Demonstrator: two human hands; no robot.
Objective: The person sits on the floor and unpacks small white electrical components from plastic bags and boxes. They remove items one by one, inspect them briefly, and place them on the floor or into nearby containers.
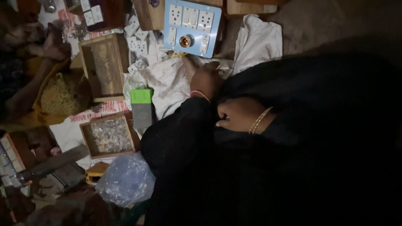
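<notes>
Gripping-wise, our left hand lies flat on the crumpled white cloth at centre frame, holding nothing. Our right hand curls into black fabric; we can't tell if it's pinching. The pale blue switch board with a red lamp sits just above; tugging the cloth could probably shift it. Cluttered floor, dim room.

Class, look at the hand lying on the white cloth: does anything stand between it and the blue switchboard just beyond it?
Nothing visible blocks it. The left hand rests on the white cloth, and only cloth and a small yellow bit lie before the blue switchboard. The right hand rests on black fabric.
</notes>
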